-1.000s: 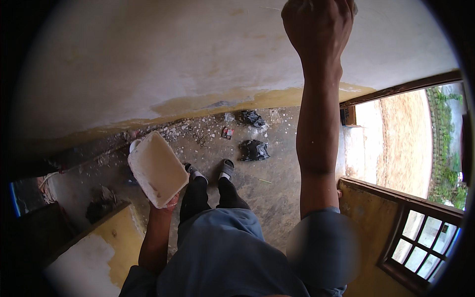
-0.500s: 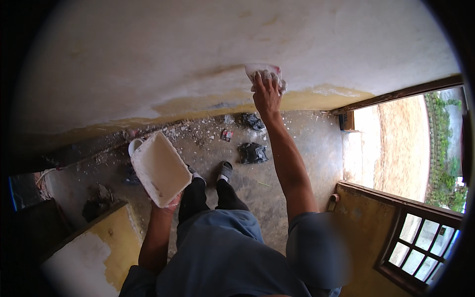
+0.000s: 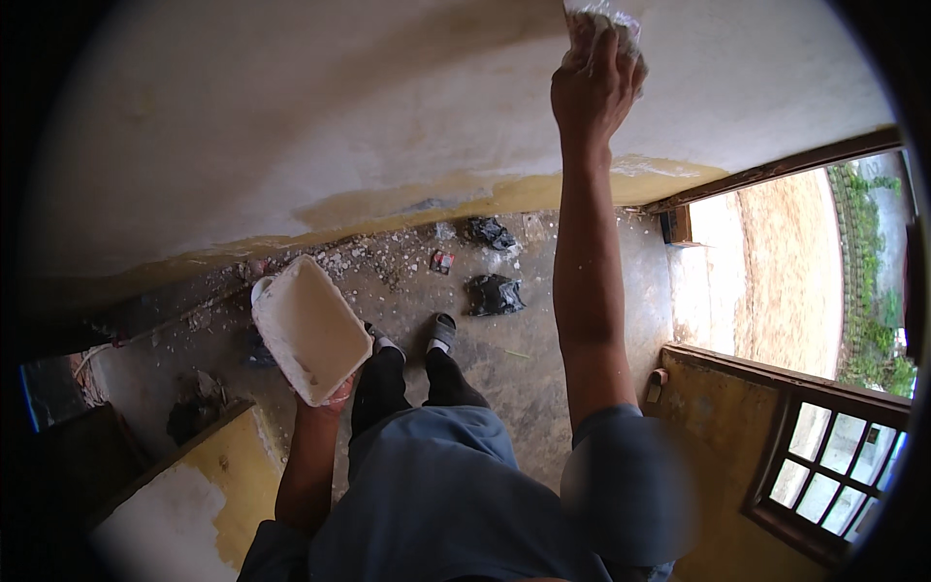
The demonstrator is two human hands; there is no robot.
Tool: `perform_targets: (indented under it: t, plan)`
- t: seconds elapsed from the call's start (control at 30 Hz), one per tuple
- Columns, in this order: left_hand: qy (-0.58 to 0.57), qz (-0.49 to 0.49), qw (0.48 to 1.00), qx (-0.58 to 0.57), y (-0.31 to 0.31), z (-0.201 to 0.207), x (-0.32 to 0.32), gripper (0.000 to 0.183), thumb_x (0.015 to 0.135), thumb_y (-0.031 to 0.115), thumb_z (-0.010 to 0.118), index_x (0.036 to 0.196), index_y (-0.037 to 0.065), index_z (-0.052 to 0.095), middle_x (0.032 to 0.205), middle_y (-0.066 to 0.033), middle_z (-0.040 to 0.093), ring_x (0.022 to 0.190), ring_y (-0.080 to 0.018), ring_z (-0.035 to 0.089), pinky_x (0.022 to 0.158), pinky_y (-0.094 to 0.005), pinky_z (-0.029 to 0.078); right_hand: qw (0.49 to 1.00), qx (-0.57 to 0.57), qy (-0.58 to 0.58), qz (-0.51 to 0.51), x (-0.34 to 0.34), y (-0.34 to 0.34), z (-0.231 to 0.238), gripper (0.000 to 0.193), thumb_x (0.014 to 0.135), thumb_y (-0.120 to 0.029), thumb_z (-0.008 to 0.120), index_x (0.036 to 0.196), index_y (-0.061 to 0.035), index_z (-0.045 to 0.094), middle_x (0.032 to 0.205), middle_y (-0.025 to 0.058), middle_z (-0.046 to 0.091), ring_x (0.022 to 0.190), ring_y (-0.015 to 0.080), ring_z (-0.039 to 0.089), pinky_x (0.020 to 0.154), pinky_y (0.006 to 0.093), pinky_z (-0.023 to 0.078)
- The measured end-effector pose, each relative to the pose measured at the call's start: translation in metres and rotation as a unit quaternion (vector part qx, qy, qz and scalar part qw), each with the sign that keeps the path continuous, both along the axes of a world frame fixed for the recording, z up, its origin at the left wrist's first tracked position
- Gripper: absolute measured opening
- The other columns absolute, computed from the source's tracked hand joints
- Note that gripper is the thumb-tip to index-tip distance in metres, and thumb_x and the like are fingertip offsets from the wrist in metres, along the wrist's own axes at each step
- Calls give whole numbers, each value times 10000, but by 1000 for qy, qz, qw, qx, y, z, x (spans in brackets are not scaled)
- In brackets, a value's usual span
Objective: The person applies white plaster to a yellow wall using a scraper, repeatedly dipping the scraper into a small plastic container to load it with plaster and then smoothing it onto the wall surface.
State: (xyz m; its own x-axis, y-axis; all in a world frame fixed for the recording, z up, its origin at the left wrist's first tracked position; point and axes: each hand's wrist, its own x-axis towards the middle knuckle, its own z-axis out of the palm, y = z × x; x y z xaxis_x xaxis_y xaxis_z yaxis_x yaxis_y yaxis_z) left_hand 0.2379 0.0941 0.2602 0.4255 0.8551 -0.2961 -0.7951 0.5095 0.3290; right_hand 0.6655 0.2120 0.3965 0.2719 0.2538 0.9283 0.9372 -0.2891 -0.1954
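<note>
My left hand (image 3: 336, 396) grips the near end of a white rectangular tub (image 3: 340, 291) from below; most of its fingers are hidden under it. Pale, creamy filler (image 3: 308, 325) lies inside the tub and its rim is crusted. High on the wall, my right hand (image 3: 598, 87) is closed on a flat, whitish putty spreader (image 3: 601, 8), smeared with filler and partly cut off by the frame's top edge. My right arm stretches far up and forward. The wall (image 3: 388, 107) is coated whitish, with a bare yellow strip low down.
Pale debris (image 3: 364, 267) litters the floor along the wall's foot. Black plastic bags (image 3: 495, 295) and a small red packet (image 3: 442, 262) lie ahead of my feet. At right are a doorway (image 3: 786, 272) and a paned window (image 3: 839, 466); a low partition (image 3: 228, 456) stands at left.
My right hand has moved up the wall and to the right with the putty spreader, straightening the arm. The left hand and the tub have barely moved.
</note>
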Motion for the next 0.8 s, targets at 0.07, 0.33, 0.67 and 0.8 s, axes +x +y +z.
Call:
perform_targets:
  t: [0.07, 0.33, 0.67, 0.8]
  plan:
    - [-1, -7, 1000, -12, -3, -3, -2, 642, 903, 487, 506, 1417, 145, 329, 1335, -168, 469, 1187, -372, 496, 967, -550, 441, 999, -39, 35, -4, -7, -4, -55, 278, 865, -193, 572, 1122, -89, 578, 1111, 217, 580, 1071, 446, 512, 884, 524, 432]
    - [3, 3, 997, -76, -15, -10, -11, 635, 907, 505, 491, 1412, 152, 341, 1325, -163, 480, 1172, -364, 508, 947, -547, 457, 931, -294, 210, 56, -59, -54, -204, 361, 858, -103, 555, 1212, -42, 524, 1196, 225, 552, 1101, 415, 492, 946, 489, 378]
    - [-60, -1, 998, -6, -12, -7, -14, 561, 898, 422, 545, 1380, 172, 403, 1334, -102, 501, 1206, -313, 502, 992, -537, 416, 992, -52, -82, 81, -100, 16, -47, 404, 765, -126, 658, 1163, -156, 595, 1277, 146, 492, 1169, 393, 457, 896, 519, 391]
    - [-112, -13, 993, 30, -9, -19, -12, 538, 905, 385, 551, 1380, 174, 408, 1372, -78, 476, 1253, -292, 471, 1034, -522, 393, 970, -230, -48, 62, -62, -4, -159, 459, 740, -136, 666, 1183, -175, 553, 1302, 134, 481, 1200, 383, 440, 894, 572, 386]
